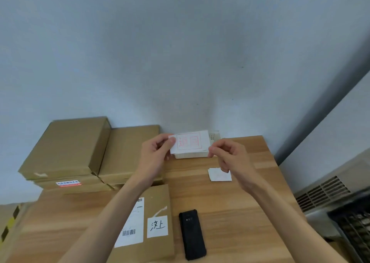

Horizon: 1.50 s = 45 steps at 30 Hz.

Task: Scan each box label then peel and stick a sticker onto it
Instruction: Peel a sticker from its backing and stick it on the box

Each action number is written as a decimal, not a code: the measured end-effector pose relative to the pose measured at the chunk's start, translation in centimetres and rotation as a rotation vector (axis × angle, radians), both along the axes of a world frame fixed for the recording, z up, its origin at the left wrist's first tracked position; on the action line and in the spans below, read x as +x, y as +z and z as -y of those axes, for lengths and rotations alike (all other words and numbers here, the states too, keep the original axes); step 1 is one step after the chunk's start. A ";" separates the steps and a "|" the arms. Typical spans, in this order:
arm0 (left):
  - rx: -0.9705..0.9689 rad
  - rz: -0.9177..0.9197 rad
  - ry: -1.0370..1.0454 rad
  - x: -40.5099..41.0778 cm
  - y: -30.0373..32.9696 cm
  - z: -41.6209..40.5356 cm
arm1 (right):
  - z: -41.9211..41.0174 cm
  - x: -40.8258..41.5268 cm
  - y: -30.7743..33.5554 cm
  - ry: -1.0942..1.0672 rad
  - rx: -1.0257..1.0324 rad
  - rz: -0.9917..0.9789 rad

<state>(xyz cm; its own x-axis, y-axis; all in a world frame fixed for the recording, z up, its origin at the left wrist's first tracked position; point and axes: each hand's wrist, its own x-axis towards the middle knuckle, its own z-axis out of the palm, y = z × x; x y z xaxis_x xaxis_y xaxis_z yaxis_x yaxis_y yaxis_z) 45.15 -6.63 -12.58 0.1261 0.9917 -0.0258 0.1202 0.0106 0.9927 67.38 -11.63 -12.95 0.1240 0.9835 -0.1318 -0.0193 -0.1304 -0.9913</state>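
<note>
Both hands are pinching a sticker sheet above the table's far edge.
The left hand [155, 152] is gripping the red-stamped sticker [189, 142] by its left edge, the right hand [228, 154] nipping the lower right corner, possibly peeling; the box [158, 204] and black scanner [192, 234] are lying near, with bare table [250, 212] between them and the hands.

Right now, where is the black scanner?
The scanner lies on the table, near the front, just right of the labelled box.

Place: parcel packing room
Signs: stacked boxes [66, 148], barcode label [131, 225], scanner [192, 234] on wooden table [240, 212]
</note>
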 end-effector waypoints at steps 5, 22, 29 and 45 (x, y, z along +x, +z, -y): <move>0.042 0.030 0.039 1.0 2.1 0.6 | 0.2 1.6 1.7 0.079 0.068 0.008; 0.078 -0.012 0.051 4.4 3.1 0.9 | -0.5 5.5 2.4 0.118 0.109 -0.002; 0.075 -0.010 0.045 5.5 3.0 1.0 | 0.0 6.2 2.4 0.093 0.123 -0.028; 0.123 -0.280 0.238 7.3 3.1 0.9 | 1.1 6.5 3.3 0.083 0.154 -0.052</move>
